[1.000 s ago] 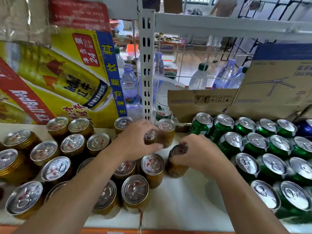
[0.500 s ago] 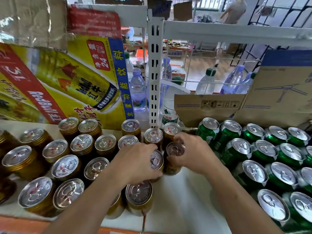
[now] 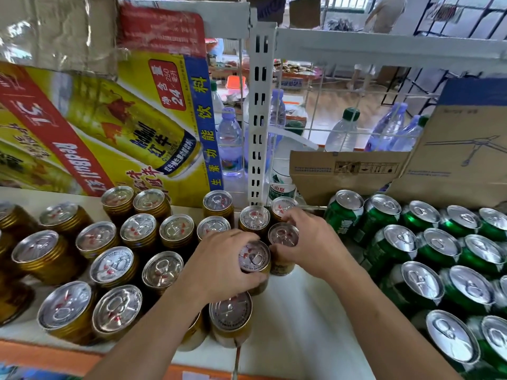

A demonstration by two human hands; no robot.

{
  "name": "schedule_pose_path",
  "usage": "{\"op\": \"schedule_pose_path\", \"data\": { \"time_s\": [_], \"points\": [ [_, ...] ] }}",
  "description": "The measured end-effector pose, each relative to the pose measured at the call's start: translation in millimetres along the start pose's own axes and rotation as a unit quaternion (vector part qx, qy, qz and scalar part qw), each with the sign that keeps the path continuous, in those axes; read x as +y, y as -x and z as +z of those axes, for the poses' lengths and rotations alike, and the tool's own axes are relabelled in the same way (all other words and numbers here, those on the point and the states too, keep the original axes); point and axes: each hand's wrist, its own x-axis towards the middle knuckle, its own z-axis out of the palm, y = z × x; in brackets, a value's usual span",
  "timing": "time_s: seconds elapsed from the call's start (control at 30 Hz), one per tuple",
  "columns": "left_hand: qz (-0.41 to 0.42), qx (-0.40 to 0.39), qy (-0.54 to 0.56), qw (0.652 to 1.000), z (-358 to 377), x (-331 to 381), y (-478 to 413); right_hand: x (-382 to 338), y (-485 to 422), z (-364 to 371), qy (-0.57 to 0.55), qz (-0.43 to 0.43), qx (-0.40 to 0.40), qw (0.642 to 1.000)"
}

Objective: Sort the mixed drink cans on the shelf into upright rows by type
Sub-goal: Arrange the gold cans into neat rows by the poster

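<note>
Several gold energy-drink cans (image 3: pixel 109 267) stand upright in rows on the left half of the white shelf (image 3: pixel 296 325). Several green cans (image 3: pixel 428 283) stand in rows on the right. My left hand (image 3: pixel 222 267) grips one gold can (image 3: pixel 253 259) near the shelf's middle, fingers curled round its side. My right hand (image 3: pixel 310 242) grips a neighbouring gold can (image 3: pixel 284 235) just behind and to the right of it. Both cans stand upright and close together.
A yellow Red Bull carton (image 3: pixel 109 119) leans at the back left. A white slotted upright (image 3: pixel 259 119) divides the shelf. Brown cardboard boxes (image 3: pixel 439 160) stand behind the green cans. Water bottles (image 3: pixel 230 141) show through the back. An orange shelf edge (image 3: pixel 55 355) runs along the front.
The tilted can in my right hand has been stood upright and pushed back toward the row. My left hand shifted to grip the can beside it.
</note>
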Motion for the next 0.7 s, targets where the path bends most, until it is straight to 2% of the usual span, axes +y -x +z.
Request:
{"op": "schedule_pose_path", "data": {
  "time_s": [0.13,0.27,0.3,0.37,0.47,0.53,0.7],
  "points": [
    [0.006,-0.013,-0.003,1.000,-0.9,-0.4,0.0,1.6,3.9,2.0,0.000,-0.006,0.014,1.000],
    [0.008,-0.016,0.032,0.999,-5.3,-3.5,3.2,-5.9,15.1,1.4,-0.027,-0.041,0.095,0.994],
    [0.006,-0.011,0.047,0.999,-6.9,-5.0,4.2,-9.0,18.1,0.9,-0.047,-0.055,0.088,0.993],
    [0.003,0.019,0.061,0.998,-10.9,-7.3,7.3,-17.3,22.1,3.1,-0.065,-0.088,0.019,0.994],
    [-0.005,0.044,0.049,0.998,-20.9,-6.9,17.6,-24.5,18.9,15.6,-0.030,-0.117,-0.076,0.990],
    [-0.001,-0.015,0.021,1.000,-26.6,-4.4,27.6,-26.4,17.7,27.1,-0.024,-0.103,-0.094,0.990],
    [-0.010,-0.157,-0.028,0.987,-33.8,-5.9,46.7,-25.7,28.5,28.4,-0.092,-0.060,-0.025,0.994]
  ]
}}
